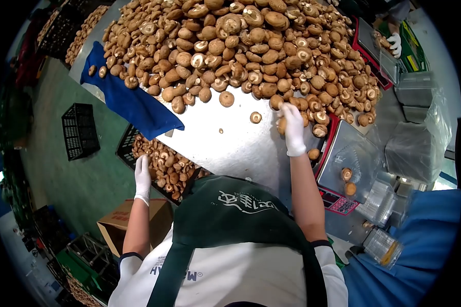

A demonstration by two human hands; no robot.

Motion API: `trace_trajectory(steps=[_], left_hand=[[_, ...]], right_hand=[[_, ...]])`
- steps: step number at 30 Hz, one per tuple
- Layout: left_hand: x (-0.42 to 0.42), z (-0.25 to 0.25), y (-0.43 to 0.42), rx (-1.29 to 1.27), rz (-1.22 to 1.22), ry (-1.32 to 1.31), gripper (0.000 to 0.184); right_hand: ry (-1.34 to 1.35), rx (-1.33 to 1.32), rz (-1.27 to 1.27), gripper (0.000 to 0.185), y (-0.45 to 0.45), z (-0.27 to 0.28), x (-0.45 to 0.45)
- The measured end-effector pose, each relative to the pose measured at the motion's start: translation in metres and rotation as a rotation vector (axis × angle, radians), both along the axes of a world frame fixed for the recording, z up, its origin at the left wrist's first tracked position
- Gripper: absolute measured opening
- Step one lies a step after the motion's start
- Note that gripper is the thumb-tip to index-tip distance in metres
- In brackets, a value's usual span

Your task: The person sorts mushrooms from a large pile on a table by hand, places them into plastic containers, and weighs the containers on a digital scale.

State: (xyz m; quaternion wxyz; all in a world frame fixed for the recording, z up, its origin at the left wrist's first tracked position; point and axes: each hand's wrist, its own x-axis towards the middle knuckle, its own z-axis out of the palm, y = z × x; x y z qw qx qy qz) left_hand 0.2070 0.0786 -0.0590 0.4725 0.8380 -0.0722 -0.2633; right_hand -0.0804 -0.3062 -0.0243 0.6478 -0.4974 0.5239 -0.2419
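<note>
1. My right hand (293,130) is at the near edge of the mushrooms (230,56) heaped on the metal table (225,146); I can't tell whether my fingers grip one.
2. My left hand (143,179) is unclenched, fingers straight, beside the crate (125,144).
3. A blue cloth (135,105) drapes between crate and heap.
4. The scale (338,153) crowds my right forearm, clear boxes (407,151) beyond.

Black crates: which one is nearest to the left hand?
The crate of mushrooms between the blue cloth and the apron: the left hand is just beside it, while the other crates are farther off.
</note>
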Motion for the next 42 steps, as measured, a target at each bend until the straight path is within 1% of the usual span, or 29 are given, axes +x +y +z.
trace_trajectory(steps=[1,2,3,4,5,6,7,8,9,10,12,14,15,16,18,19,20,22,23,26,27,30,31,34,37,38,40,42], left_hand=[[-0.012,0.018,-0.020,-0.041,0.014,0.081,0.039],[-0.020,0.033,-0.038,-0.085,0.026,0.159,0.038],[-0.016,0.005,-0.035,-0.135,-0.068,0.188,0.036],[-0.038,0.043,-0.068,-0.191,-0.118,0.222,0.033],[-0.043,0.033,-0.077,-0.225,-0.165,0.353,0.031],[-0.051,0.025,-0.089,-0.184,-0.294,0.192,0.031],[-0.061,0.030,-0.102,-0.226,-0.311,0.402,0.032],[-0.073,0.035,-0.117,-0.278,-0.344,0.459,0.033],[-0.084,0.043,-0.131,-0.301,-0.340,0.575,0.032],[-0.094,0.047,-0.143,-0.321,-0.337,0.692,0.032],[-0.109,0.034,-0.161,-0.361,-0.394,0.775,0.032],[-0.120,0.026,-0.177,-0.407,-0.432,0.896,0.030],[-0.123,0.024,-0.183,-0.400,-0.473,0.914,0.035],[-0.126,0.025,-0.189,-0.395,-0.515,0.930,0.040],[-0.128,0.036,-0.198,-0.349,-0.490,1.029,0.046],[-0.127,0.044,-0.201,-0.326,-0.473,1.074,0.049],[-0.124,0.049,-0.203,-0.260,-0.496,1.078,0.049],[-0.119,0.056,-0.203,-0.126,-0.534,1.089,0.050],[-0.119,0.033,-0.197,-0.219,-0.579,1.107,0.050],[-0.114,0.035,-0.186,-0.336,-0.515,1.246,0.055],[-0.116,0.041,-0.184,-0.337,-0.482,1.244,0.055],[-0.116,0.037,-0.175,-0.432,-0.464,1.323,0.054],[-0.116,0.039,-0.174,-0.431,-0.467,1.328,0.052],[-0.113,0.039,-0.170,-0.404,-0.593,1.293,0.052],[-0.118,0.042,-0.169,-0.301,-0.544,1.261,0.052],[-0.119,0.043,-0.170,-0.265,-0.525,1.262,0.052],[-0.120,0.046,-0.170,-0.299,-0.530,1.313,0.052],[-0.120,0.049,-0.170,-0.334,-0.542,1.356,0.054]], right_hand=[[0.298,-0.260,0.089,0.046,-0.005,-0.016,0.009],[0.691,-0.367,0.213,0.058,-0.009,-0.010,0.022],[0.811,-0.384,0.257,0.059,-0.009,-0.014,0.032],[0.932,-0.403,0.298,0.059,-0.009,-0.017,0.040],[0.998,-0.417,0.287,0.058,-0.009,-0.018,0.046],[0.789,-0.347,0.218,0.056,-0.010,-0.018,0.044],[0.580,-0.275,0.153,0.054,-0.008,-0.018,0.039],[0.372,-0.200,0.093,0.052,-0.007,-0.021,0.033],[0.033,-0.052,0.034,0.043,-0.008,-0.047,0.024],[-0.205,0.147,-0.004,0.036,0.003,-0.031,0.019],[-0.314,0.338,0.167,0.034,0.019,-0.015,-0.002],[-0.479,0.453,0.169,0.036,0.036,-0.022,-0.015],[-0.564,0.506,0.169,0.037,0.043,-0.024,-0.020],[-0.541,0.487,0.172,0.037,0.051,-0.013,-0.020],[-0.496,0.449,0.187,0.035,0.065,0.008,-0.015],[-0.322,0.251,0.338,0.037,0.070,0.012,-0.012],[-0.163,0.085,0.409,0.042,0.081,0.016,-0.005],[0.072,-0.037,0.663,0.051,0.088,0.046,0.004],[0.006,-0.062,0.599,0.049,0.094,0.028,0.000],[-0.238,0.167,0.301,0.049,0.092,0.036,-0.004],[-0.259,0.259,0.299,0.054,0.085,0.032,-0.007],[-0.435,0.596,0.002,0.058,0.086,0.030,-0.011],[-0.502,0.636,0.053,0.059,0.085,0.028,-0.016],[-0.543,0.606,0.048,0.053,0.090,0.039,-0.015],[-0.650,0.500,0.131,0.047,0.094,0.041,-0.014],[-0.608,0.427,0.142,0.047,0.096,0.044,-0.012],[-0.524,0.282,0.162,0.048,0.101,0.053,-0.008],[-0.492,0.229,0.160,0.050,0.104,0.053,-0.006]])
